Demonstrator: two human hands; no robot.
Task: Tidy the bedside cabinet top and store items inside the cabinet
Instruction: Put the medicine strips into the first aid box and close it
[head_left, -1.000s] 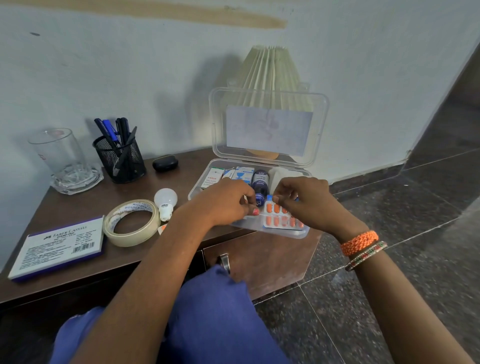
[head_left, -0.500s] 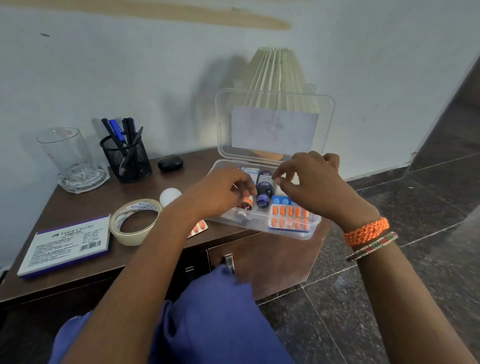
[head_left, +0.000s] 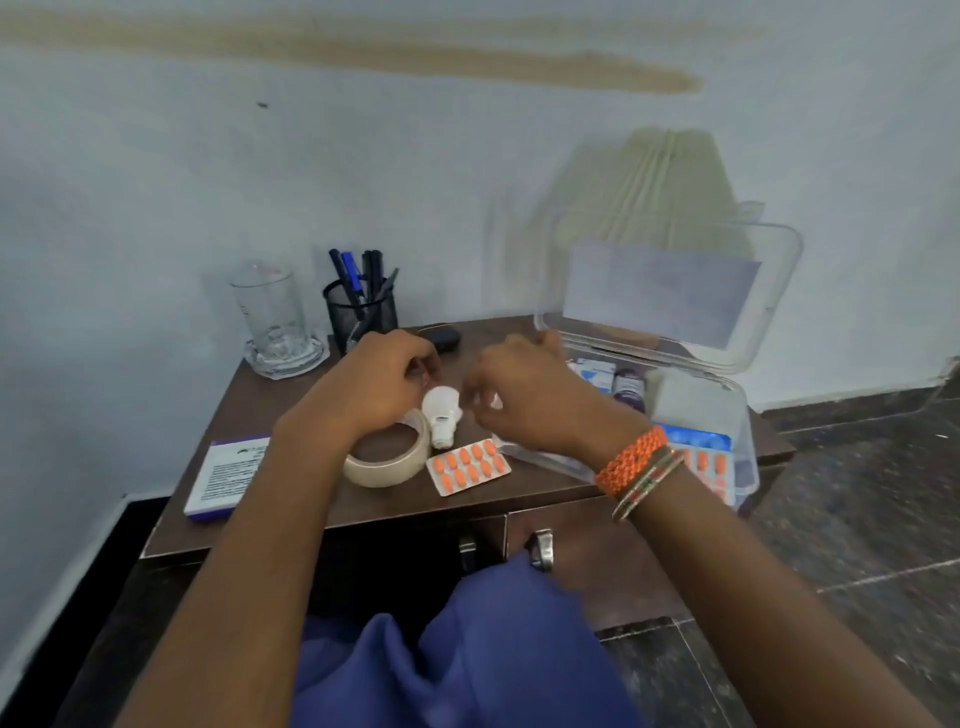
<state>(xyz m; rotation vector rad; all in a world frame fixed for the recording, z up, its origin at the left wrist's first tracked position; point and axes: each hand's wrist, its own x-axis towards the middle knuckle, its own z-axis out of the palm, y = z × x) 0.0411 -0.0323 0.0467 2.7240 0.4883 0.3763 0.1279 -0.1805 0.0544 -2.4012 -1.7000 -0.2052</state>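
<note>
Both hands are hovering over the dark brown wooden table (head_left: 519, 499), the left hand (head_left: 374, 384) and right hand (head_left: 524, 400) loosely curled; whether they are holding anything I cannot tell through blur. The orange-tablet blister strip (head_left: 469, 466) is lying beside the open clear plastic medicine box (head_left: 701, 415), likely awaiting packing.

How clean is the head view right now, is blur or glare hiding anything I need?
Head view: motion blur smears the lamp shade and the open clear box lid; the right hand is soft, so its fingers cannot be read. The orange pill strip and tape roll stay legible. No glare; wide-angle bending at the edges.
</note>
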